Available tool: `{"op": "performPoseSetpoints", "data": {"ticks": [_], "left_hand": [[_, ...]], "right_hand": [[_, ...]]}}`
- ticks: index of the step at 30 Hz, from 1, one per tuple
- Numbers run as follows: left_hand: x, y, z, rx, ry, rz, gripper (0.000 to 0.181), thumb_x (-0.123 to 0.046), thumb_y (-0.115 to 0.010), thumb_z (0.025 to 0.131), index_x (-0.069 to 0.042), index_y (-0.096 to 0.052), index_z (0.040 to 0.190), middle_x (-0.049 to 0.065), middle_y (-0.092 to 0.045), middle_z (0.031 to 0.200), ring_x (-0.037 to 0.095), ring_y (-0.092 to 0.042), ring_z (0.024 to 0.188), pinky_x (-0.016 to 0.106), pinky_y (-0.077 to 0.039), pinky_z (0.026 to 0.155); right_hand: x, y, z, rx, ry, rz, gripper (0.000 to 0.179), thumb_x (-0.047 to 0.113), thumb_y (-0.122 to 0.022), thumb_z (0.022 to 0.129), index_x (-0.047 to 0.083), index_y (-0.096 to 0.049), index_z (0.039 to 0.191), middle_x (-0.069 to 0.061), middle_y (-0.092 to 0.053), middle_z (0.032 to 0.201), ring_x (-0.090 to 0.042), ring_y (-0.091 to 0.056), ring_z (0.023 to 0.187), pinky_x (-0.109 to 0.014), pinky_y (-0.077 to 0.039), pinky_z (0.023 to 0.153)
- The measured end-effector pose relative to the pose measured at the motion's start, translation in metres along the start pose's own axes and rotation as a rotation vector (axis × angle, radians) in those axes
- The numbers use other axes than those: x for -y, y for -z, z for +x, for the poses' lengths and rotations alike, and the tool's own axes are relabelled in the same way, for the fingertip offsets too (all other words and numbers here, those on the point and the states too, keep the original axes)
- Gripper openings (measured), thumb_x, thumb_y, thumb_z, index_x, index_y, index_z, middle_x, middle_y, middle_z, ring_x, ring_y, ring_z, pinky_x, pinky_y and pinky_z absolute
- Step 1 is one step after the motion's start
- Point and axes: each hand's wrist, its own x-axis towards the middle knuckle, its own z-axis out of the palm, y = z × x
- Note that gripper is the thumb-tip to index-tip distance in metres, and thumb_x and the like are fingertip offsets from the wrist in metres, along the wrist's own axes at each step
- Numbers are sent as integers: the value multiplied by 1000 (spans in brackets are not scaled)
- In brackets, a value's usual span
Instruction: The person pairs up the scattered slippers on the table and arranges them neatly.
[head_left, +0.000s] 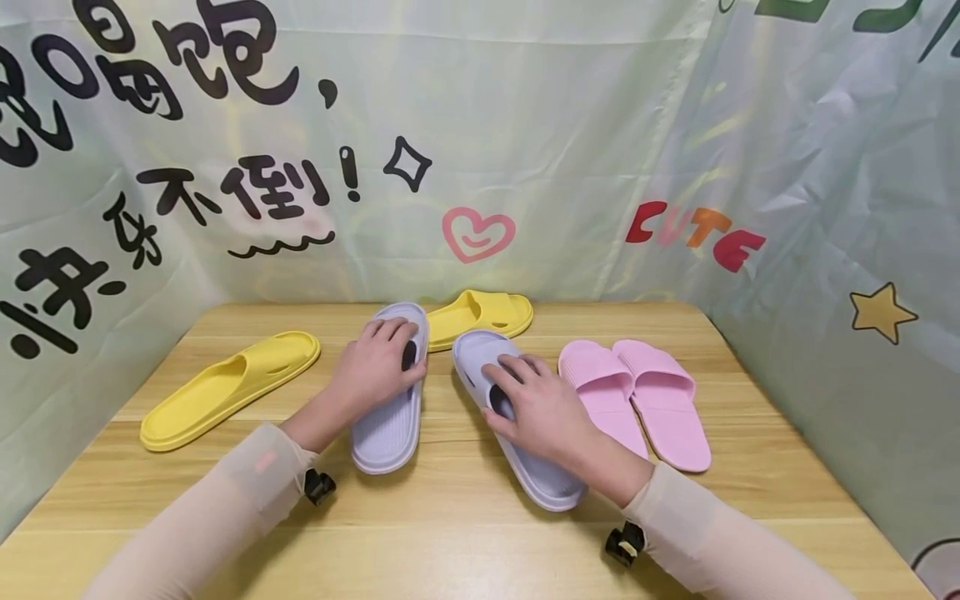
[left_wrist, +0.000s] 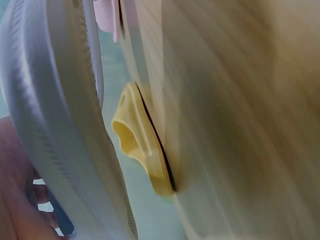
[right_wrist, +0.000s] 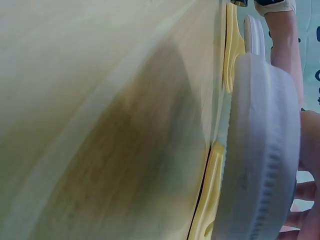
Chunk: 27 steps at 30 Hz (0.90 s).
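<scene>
My left hand (head_left: 372, 367) grips a lavender slipper (head_left: 386, 437) across its strap, toe pointing away from me. To its right, my right hand (head_left: 543, 414) holds the matching lavender slipper (head_left: 477, 352) by the strap, its toe slanting to the left. Both slippers hang above the table, apart from each other. In the left wrist view the held slipper (left_wrist: 60, 110) fills the left side, partly hiding the hand (left_wrist: 17, 185). Over in the right wrist view, the other slipper's side (right_wrist: 260, 155) faces the camera, with fingers (right_wrist: 302, 190) behind it.
A yellow slipper (head_left: 225, 387) lies at the left of the wooden table (head_left: 420, 542). Its mate (head_left: 487, 315) sits at the back edge, partly hidden by the left lavender slipper. Two pink slippers (head_left: 671, 417) lie side by side at right. A printed curtain (head_left: 555, 150) surrounds the table.
</scene>
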Motion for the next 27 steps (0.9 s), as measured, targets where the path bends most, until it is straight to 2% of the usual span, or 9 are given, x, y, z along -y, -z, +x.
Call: {"op": "performPoseSetpoints", "data": {"ticks": [10, 17, 27], "left_hand": [[-19, -3, -5, -6, -31, -14, 59, -42, -63, 87, -8, -56, 134, 13, -53, 136, 39, -47, 124, 58, -50, 85], [-33, -7, -6, -3, -50, -13, 59, -45, -62, 87, -9, -56, 134, 11, -53, 136, 37, -48, 124, 57, -51, 85], [-51, -13, -11, 3, -83, -21, 58, -43, -63, 87, -8, -57, 133, 11, -55, 134, 35, -49, 123, 52, -51, 89]], "right_hand": [[-4, -2, 0, -1, -86, 8, 51, 44, -67, 85, 19, -62, 129, -10, -60, 127, -37, -57, 112, -53, -54, 79], [-9, -4, 0, 47, -148, 13, 52, 45, -66, 87, 19, -60, 131, -10, -59, 130, -38, -55, 115, -56, -53, 81], [-13, -8, -3, 76, -187, 15, 54, 45, -67, 87, 16, -61, 132, -12, -58, 130, -39, -54, 116, -56, -52, 83]]}}
